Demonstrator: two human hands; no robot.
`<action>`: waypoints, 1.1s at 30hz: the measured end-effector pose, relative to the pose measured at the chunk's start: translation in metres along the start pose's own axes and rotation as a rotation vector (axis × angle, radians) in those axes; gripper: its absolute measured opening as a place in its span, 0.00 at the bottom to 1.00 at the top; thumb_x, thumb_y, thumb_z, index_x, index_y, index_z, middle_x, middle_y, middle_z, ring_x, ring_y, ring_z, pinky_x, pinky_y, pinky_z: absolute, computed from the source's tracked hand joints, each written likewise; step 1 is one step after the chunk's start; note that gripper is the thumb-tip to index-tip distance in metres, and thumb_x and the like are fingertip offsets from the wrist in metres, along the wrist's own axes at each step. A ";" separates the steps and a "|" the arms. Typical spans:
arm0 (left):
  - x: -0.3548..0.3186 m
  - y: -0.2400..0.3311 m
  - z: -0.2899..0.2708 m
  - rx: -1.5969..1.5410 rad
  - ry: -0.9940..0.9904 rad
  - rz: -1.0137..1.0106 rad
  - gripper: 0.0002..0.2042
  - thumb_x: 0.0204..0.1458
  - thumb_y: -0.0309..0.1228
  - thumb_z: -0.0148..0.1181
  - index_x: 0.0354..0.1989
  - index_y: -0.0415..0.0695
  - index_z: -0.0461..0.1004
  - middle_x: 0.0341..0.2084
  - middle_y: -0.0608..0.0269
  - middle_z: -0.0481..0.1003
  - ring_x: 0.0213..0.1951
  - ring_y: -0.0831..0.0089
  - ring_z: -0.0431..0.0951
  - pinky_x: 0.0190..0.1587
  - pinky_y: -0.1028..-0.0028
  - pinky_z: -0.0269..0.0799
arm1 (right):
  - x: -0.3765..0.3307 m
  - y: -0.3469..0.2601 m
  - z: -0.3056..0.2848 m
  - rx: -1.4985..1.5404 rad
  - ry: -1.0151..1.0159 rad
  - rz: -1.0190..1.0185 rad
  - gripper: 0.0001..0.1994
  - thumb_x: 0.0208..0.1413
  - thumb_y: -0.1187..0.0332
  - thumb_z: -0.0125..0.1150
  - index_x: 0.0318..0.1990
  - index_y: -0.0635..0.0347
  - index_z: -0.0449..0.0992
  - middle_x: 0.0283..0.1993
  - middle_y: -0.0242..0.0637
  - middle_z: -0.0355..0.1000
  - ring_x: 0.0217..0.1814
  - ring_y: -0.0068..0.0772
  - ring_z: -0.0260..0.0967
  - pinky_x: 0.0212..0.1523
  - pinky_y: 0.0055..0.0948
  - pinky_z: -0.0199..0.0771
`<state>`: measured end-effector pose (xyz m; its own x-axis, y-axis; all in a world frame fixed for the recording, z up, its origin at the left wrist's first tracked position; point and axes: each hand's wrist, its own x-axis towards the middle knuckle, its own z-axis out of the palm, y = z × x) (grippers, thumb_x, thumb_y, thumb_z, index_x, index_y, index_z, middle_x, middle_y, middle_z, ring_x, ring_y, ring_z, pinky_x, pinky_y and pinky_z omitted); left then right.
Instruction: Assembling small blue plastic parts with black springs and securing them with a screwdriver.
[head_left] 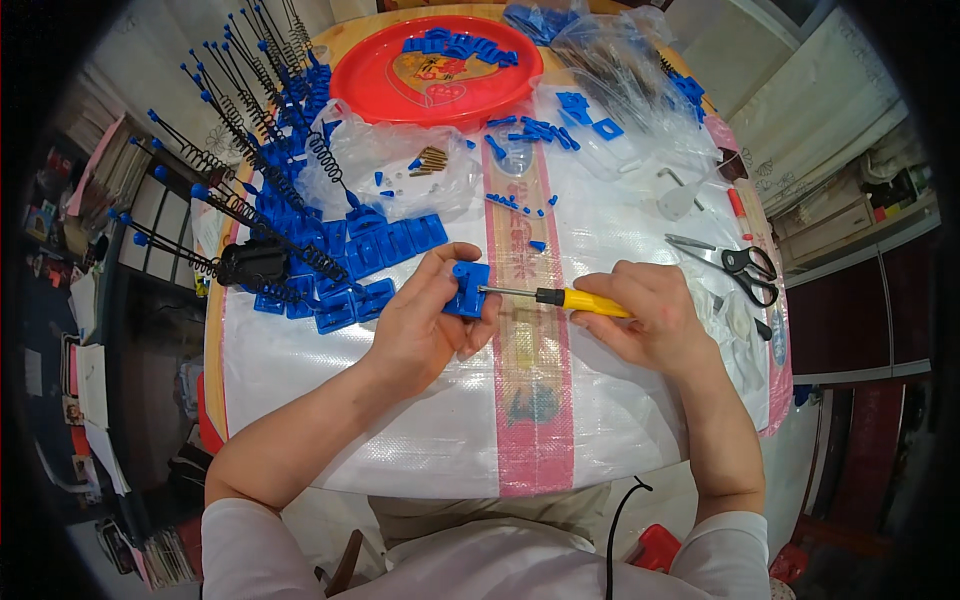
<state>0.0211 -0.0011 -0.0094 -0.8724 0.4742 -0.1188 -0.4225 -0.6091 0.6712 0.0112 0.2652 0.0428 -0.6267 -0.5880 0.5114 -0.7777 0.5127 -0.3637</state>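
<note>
Over the middle of the table, my left hand (432, 315) is closed around a blue plastic bracket (468, 290), with its thumb and fingers at the sides. My right hand (645, 312) grips the yellow handle of a screwdriver (590, 302). The metal shaft points left and its tip meets the bracket's right part. Whether a screw sits under the tip is too small to tell. Left of my left hand lie rows of blue plastic bases (395, 243), and behind them stand several black coil springs (240, 125) with blue tips.
A red round tray (355, 85) with blue parts stands at the back. Brass-coloured pieces (430, 160) lie on a clear plastic bag (335, 170). Small blue pegs (520, 205) are scattered mid-table. To the right are black-handled scissors (745, 265), a hex key (680, 180) and a red marker (738, 210).
</note>
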 end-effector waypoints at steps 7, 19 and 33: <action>0.000 0.004 0.007 0.028 0.043 -0.037 0.15 0.66 0.36 0.38 0.58 0.45 0.58 0.29 0.52 0.72 0.27 0.65 0.69 0.30 0.71 0.63 | -0.001 -0.008 -0.002 -0.194 -0.080 -0.040 0.15 0.45 0.64 0.71 0.41 0.56 0.78 0.20 0.30 0.65 0.18 0.32 0.66 0.19 0.32 0.64; 0.000 0.005 0.008 0.033 0.012 -0.067 0.12 0.67 0.37 0.38 0.54 0.48 0.59 0.29 0.53 0.70 0.27 0.68 0.68 0.32 0.72 0.62 | -0.002 -0.008 0.003 -0.056 -0.060 0.020 0.12 0.47 0.68 0.69 0.40 0.60 0.80 0.17 0.33 0.66 0.16 0.33 0.65 0.18 0.32 0.61; -0.004 0.009 0.017 0.235 -0.038 -0.029 0.20 0.60 0.32 0.45 0.61 0.47 0.54 0.28 0.57 0.70 0.26 0.72 0.67 0.30 0.75 0.61 | -0.005 -0.007 -0.005 0.105 -0.112 0.261 0.09 0.48 0.66 0.69 0.35 0.60 0.78 0.25 0.38 0.75 0.22 0.37 0.74 0.24 0.31 0.73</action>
<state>0.0256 0.0025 0.0096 -0.8490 0.5155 -0.1156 -0.3742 -0.4324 0.8204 0.0202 0.2675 0.0466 -0.8027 -0.5135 0.3032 -0.5870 0.5911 -0.5532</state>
